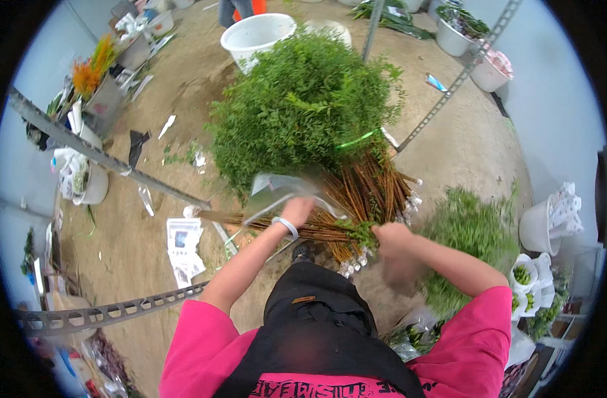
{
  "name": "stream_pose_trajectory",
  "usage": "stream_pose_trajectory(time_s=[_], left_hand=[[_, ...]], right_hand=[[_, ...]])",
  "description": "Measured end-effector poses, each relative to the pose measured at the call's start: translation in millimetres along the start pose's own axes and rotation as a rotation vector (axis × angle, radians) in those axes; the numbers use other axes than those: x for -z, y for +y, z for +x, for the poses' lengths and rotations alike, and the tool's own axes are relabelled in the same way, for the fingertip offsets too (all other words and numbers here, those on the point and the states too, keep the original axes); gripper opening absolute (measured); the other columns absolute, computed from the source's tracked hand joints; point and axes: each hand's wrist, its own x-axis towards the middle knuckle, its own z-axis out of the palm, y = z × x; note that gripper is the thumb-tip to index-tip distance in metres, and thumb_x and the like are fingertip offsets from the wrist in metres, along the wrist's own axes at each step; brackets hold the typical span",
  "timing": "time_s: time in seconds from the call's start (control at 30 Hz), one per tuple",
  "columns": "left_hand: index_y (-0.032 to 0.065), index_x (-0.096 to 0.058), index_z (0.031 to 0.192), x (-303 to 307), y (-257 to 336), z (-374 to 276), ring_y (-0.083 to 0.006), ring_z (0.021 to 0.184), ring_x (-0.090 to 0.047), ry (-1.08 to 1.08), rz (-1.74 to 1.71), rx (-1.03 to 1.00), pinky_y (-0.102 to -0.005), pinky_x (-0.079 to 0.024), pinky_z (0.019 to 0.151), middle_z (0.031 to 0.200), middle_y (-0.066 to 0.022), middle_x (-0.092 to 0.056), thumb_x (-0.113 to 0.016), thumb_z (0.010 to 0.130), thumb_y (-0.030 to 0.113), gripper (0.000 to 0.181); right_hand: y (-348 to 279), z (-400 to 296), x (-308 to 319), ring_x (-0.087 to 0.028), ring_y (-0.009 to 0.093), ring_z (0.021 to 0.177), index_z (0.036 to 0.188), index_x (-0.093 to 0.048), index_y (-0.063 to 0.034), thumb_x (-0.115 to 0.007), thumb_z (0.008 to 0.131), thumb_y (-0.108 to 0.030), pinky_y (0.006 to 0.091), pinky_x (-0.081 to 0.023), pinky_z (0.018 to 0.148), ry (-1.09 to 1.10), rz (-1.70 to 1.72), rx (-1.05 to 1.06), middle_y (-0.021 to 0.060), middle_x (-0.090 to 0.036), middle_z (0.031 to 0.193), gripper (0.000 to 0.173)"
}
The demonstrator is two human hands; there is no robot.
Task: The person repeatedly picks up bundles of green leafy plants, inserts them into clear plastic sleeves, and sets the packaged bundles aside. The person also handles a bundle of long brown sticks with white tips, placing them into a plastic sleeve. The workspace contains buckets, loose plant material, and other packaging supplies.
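Note:
A big heap of leafy green branches [303, 99] lies before me, its brown woody stems [373, 189] fanned toward me, with small white wraps at several stem ends. Across them runs a further bundle of brown stems [233, 219]. My left hand [298, 211], with a white band at the wrist, is over this bundle beside a clear plastic sheet or bag [276, 185]; its fingers are partly hidden. Curled at the bundle's right part, by a small leafy tuft [360, 233], is my right hand [394, 236]. Blurred green foliage [472, 234] spreads to the right of it.
Perforated metal posts [109, 161] slant in at left and right [457, 79]. White tubs [257, 35] stand beyond the heap, and a person's legs [233, 11] show behind them. Torn printed paper [184, 251] lies on the floor at left. White buckets [542, 224] line the right wall.

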Motion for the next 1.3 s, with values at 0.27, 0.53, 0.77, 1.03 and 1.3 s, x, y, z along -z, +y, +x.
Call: stream_pose_trajectory(time_s=[0.27, 0.53, 0.77, 1.03, 1.3], left_hand=[[-0.001, -0.063, 0.07, 121, -127, -9, -0.0119, 0.051, -0.057, 0.571, -0.245, 0.547, -0.0244, -0.045, 0.05, 0.06, -0.0063, -0.061, -0.058, 0.071, 0.014, 0.015], [0.006, -0.063, 0.069, 233, -141, 4, -0.0198, 0.055, -0.057, 0.334, 0.536, 0.319, -0.0311, -0.045, 0.054, 0.06, -0.0076, -0.06, -0.067, 0.064, 0.028, 0.023], [0.0039, -0.061, 0.075, 128, -128, 9, -0.029, 0.077, -0.057, -0.481, 0.54, 0.263, -0.0365, -0.045, 0.068, 0.08, -0.0156, -0.059, -0.062, 0.069, 0.032, 0.029], [0.0042, -0.061, 0.082, 28, -159, -22, -0.028, 0.081, -0.057, -0.496, 0.699, 0.348, -0.0365, -0.045, 0.068, 0.084, -0.0147, -0.06, -0.043, 0.078, 0.05, 0.05], [0.003, -0.062, 0.077, 15, -203, -22, -0.031, 0.08, -0.056, -0.126, 0.389, 0.752, -0.0404, -0.044, 0.07, 0.081, -0.0183, -0.059, -0.035, 0.082, 0.046, 0.051]], right_hand=[[-35, 16, -54, -0.055, 0.037, 0.075, 0.074, -0.056, 0.0095, -0.05, 0.063, -0.024, 0.0418, -0.044, 0.069, -0.3, 0.35, -0.043, 0.0279, -0.055, 0.08, 0.036], [-2, -24, -91, -0.054, 0.026, 0.064, 0.069, -0.055, 0.0067, -0.061, 0.058, -0.034, 0.0351, -0.042, 0.061, -0.499, 0.776, -0.334, 0.0185, -0.056, 0.064, 0.042], [20, -86, -106, -0.048, 0.013, 0.07, 0.084, -0.054, 0.0026, -0.063, 0.063, -0.017, 0.0283, -0.04, 0.063, -0.393, 0.981, -0.399, 0.0051, -0.054, 0.073, 0.03], [-26, -143, -33, -0.046, 0.011, 0.066, 0.09, -0.053, 0.0029, -0.061, 0.067, -0.009, 0.0278, -0.039, 0.061, -0.471, 1.149, -0.416, 0.0027, -0.055, 0.073, 0.027], [-28, -137, -52, -0.054, 0.036, 0.064, 0.092, -0.047, 0.0036, -0.061, 0.061, -0.026, 0.0388, -0.043, 0.06, -0.389, 0.865, -0.262, 0.021, -0.055, 0.066, 0.045]])
